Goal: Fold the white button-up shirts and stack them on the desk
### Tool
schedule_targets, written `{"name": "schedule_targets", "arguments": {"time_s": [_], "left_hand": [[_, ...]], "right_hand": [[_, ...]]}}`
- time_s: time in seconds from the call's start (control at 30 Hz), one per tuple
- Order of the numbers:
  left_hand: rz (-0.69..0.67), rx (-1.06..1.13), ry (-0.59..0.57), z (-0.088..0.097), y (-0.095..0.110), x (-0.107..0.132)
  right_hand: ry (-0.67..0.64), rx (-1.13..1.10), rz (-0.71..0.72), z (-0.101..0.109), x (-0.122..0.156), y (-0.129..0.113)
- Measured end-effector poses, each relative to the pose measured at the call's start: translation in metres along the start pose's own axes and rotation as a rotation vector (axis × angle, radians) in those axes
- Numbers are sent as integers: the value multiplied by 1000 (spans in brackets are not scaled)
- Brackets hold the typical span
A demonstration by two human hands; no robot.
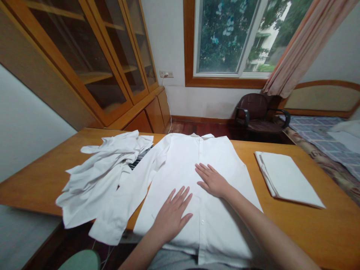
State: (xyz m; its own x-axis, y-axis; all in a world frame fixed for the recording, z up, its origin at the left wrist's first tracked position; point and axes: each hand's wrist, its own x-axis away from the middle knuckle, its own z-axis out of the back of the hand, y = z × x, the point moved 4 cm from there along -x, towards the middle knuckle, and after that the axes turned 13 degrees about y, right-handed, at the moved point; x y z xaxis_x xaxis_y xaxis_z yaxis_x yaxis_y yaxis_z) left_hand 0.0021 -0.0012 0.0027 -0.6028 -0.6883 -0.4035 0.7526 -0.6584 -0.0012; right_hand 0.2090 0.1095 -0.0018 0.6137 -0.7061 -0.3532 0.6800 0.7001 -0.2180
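A white button-up shirt (180,168) lies spread front side up on the wooden table, its collar at the far edge and its hem hanging over the near edge. My left hand (173,213) rests on the shirt's left front with fingers spread. Farther up, close to the button strip, my right hand (212,180) lies flat on the cloth, fingers stretched out. Neither hand grips anything. One sleeve (135,191) stretches out to the left, its cuff past the near table edge. The other sleeve cannot be made out.
A heap of crumpled white garments (104,172) lies on the left of the table (33,176), with a dark striped cloth (140,157) partly under it. On the right is a folded white garment (289,180). Beyond stand a chair (254,112), a bed and a glass-door cabinet (112,93).
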Motion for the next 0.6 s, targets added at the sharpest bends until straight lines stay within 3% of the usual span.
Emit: {"name": "schedule_targets", "arguments": {"time_s": [0.37, 0.5, 0.6], "left_hand": [[22, -70, 31, 4, -3, 7], [21, -80, 30, 3, -2, 8], [24, -71, 40, 3, -2, 8]], "right_hand": [[7, 235, -313, 24, 35, 144], [-37, 302, -447, 29, 44, 178], [-87, 339, -571, 34, 44, 190]]}}
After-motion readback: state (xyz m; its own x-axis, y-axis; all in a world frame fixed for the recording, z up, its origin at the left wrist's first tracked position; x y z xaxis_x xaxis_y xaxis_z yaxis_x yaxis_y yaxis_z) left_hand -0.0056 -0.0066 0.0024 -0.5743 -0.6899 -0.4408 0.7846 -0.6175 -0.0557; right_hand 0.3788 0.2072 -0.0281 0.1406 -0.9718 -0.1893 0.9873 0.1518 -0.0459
